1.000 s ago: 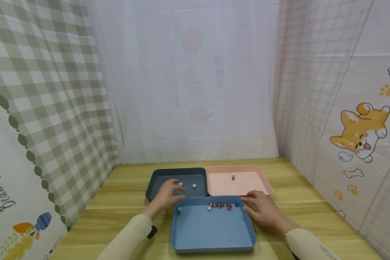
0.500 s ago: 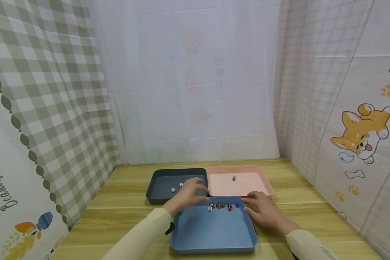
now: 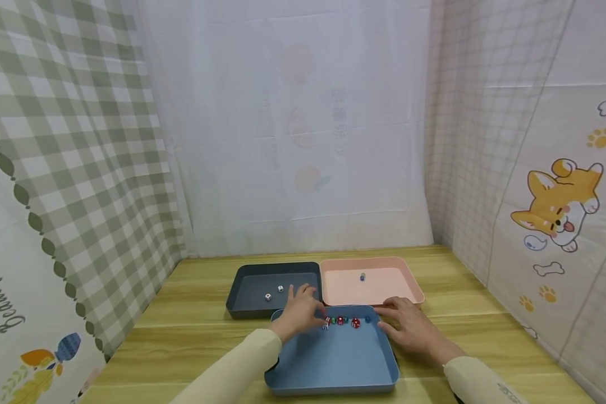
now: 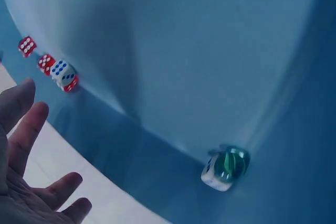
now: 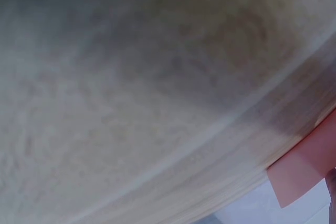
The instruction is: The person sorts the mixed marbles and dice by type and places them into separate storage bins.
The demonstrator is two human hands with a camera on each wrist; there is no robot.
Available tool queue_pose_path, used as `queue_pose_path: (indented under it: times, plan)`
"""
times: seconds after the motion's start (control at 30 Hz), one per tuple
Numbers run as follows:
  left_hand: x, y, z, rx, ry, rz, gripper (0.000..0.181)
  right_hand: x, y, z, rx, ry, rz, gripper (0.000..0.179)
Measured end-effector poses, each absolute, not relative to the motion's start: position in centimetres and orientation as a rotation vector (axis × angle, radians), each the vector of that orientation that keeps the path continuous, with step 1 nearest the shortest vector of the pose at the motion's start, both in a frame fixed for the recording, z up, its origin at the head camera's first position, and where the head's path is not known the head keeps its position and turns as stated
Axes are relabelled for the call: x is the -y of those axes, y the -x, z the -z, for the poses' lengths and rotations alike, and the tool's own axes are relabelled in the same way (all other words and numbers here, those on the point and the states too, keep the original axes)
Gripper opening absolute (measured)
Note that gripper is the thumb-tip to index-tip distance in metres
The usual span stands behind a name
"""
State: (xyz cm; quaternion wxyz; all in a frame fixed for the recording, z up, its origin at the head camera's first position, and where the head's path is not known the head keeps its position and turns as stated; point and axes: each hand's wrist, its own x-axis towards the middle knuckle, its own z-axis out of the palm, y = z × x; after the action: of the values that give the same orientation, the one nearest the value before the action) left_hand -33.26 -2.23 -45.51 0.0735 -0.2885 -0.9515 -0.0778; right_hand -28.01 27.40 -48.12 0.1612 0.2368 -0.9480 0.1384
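My left hand (image 3: 299,313) is over the far left part of the blue tray (image 3: 340,365), fingers spread and holding nothing visible. Close to its thumb lies a white die (image 4: 63,73) with blue pips, among red dice (image 4: 46,64). In the left wrist view, a green glass marble (image 4: 234,163) sits against another white die (image 4: 214,176) by the tray wall. Loosely bent, my right hand (image 3: 409,326) rests at the blue tray's far right corner, fingertips and thumb touching the rim. Near it are a larger red die (image 3: 356,323) and a blue marble (image 3: 368,318).
Behind the blue tray stand a dark tray (image 3: 247,308) with white dice (image 3: 268,297) and a pink tray (image 3: 384,292) with a small bluish marble (image 3: 362,276). All three are on a wood-grain table (image 3: 182,314). Cloth hangs around the sides and back.
My left hand has moved right from above the dark tray, then down over the blue tray. A white die it covered in the dark tray now shows. The right hand stays put.
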Motion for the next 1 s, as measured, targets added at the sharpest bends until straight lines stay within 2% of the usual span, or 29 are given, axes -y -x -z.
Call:
queue_pose_path:
  times: [1.0]
  plan:
    - [1.5,33.3,46.9,2.922,0.829,0.118,0.014,-27.4,28.3,48.2,2.751,-0.647,-0.396,0.039]
